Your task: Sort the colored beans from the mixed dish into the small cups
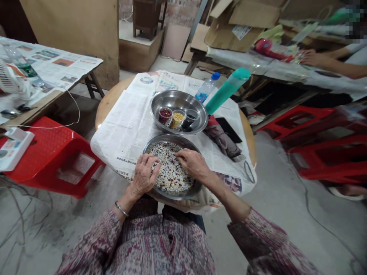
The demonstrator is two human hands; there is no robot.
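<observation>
A steel bowl (148,143) near the table's front edge holds mixed white, yellow, dark red and black grains or beans (172,179). My left hand (145,173) rests over the bowl's left rim, fingers loosely curved, with a gap between thumb and forefinger. At the right side, my right hand (196,164) reaches in with its fingertips drawn together in a pinch at the grains; what is between them is hidden. Behind stands a larger steel basin (179,98) with three clear cups inside: dark red beans (165,114), yellow grains (178,117) and black beans (189,119).
Newspaper (120,130) covers the round table. A blue-capped bottle (208,87), a green tube-like object (228,89), a dark phone (228,130) and a folded umbrella (222,139) lie to the right. Red stools (54,152) flank the table. Another person's hand (309,57) works at the far right.
</observation>
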